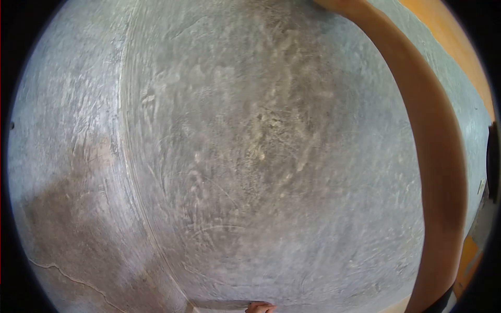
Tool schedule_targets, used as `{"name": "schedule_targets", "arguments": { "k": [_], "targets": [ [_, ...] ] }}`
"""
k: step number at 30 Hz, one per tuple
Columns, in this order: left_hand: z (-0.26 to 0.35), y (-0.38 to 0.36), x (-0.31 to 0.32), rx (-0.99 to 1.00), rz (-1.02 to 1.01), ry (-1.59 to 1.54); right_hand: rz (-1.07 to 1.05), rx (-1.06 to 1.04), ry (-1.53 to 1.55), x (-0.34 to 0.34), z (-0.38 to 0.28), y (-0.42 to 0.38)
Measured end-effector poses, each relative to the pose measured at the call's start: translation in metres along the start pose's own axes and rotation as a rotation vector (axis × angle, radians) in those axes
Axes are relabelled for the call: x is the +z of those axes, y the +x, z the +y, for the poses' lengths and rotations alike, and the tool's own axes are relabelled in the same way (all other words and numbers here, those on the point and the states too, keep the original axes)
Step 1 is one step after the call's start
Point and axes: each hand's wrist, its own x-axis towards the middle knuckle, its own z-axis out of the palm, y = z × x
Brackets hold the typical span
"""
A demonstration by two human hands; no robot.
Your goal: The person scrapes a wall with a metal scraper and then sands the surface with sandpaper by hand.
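Observation:
A bare forearm (pixel 443 156) curves up the right side from the bottom edge to the top edge, beside a grey, rough plastered surface (pixel 271 172). The end of this arm, my right arm, is cut off by the top of the view, so my right hand and its fingers do not show. At the bottom edge, a little right of centre, only the top of my left hand (pixel 260 307) appears, its fingers curled together close to the grey surface. Whatever it may hold is hidden. A thin dark band, perhaps a shadow, runs left from it.
A long ridge or seam (pixel 124 135) runs down the left part of the grey surface. At the lower left is a crack (pixel 78 281) in a darker patch. An orange painted area (pixel 449 26) lies at the upper right, with a dark object (pixel 492 161) at the right edge.

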Motion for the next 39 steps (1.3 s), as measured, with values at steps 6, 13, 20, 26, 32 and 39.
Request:
{"name": "schedule_targets", "arguments": {
  "k": [6,13,20,26,32,39],
  "targets": [
    [0.017,0.011,-0.013,0.087,-0.082,0.074,-0.223,0.378,-0.018,0.024,-0.032,0.016],
    [-0.039,-0.008,-0.003,0.100,-0.085,0.155,-0.190,0.240,0.119,0.043,-0.083,0.014],
    [-0.045,-0.013,0.001,0.123,-0.061,0.295,-0.126,0.205,0.061,0.072,-0.088,0.024],
    [-0.036,-0.007,0.002,0.124,-0.021,0.260,-0.228,0.219,0.105,0.063,-0.130,0.020],
    [-0.028,-0.007,-0.002,0.058,-0.046,0.002,-0.096,-0.065,0.079,0.118,-0.129,0.018],
    [0.008,-0.013,-0.013,-0.005,0.000,-0.023,-0.134,-0.101,0.133,0.139,-0.149,0.026]
  ]
}}
